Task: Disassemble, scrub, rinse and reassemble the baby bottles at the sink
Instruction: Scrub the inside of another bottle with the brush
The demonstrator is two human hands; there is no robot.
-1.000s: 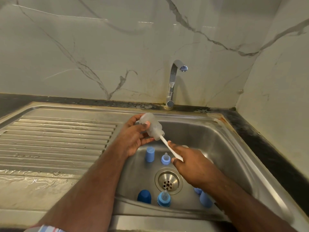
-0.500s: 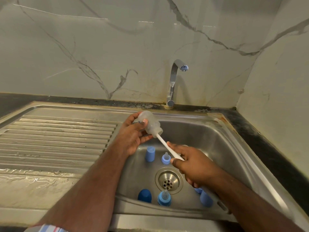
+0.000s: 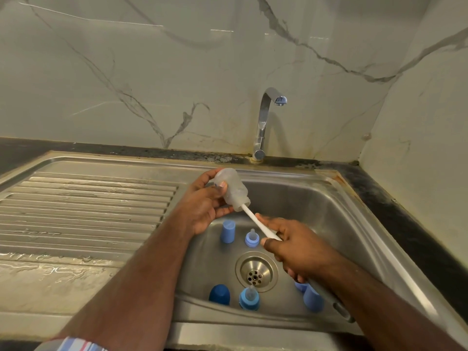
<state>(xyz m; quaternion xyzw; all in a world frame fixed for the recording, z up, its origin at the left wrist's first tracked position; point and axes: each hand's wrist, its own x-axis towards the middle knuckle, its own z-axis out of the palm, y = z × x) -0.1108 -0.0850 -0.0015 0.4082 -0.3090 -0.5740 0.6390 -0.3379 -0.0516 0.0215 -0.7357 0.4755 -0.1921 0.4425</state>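
Head view: left hand (image 3: 205,206) curled round clear bottle (image 3: 231,190), held tilted above sink basin (image 3: 336,224) near its 10 o'clock corner, mouth toward 5 o'clock; right hand (image 3: 291,245) gripping white brush handle (image 3: 255,221), shaft entering bottle mouth. On basin floor around drain (image 3: 255,272): light blue cap (image 3: 227,231) at 11 o'clock, teat ring (image 3: 252,238) at 12, dark blue cap (image 3: 219,295) at 7, second teat ring (image 3: 249,298) at 6, further blue parts (image 3: 312,298) at 4. Tap (image 3: 266,117) at 12 o'clock behind basin; ribbed drainboard (image 3: 88,211) at 9 o'clock.

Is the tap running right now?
Off. No water falls from the tap spout, and none streams into the sink below it.
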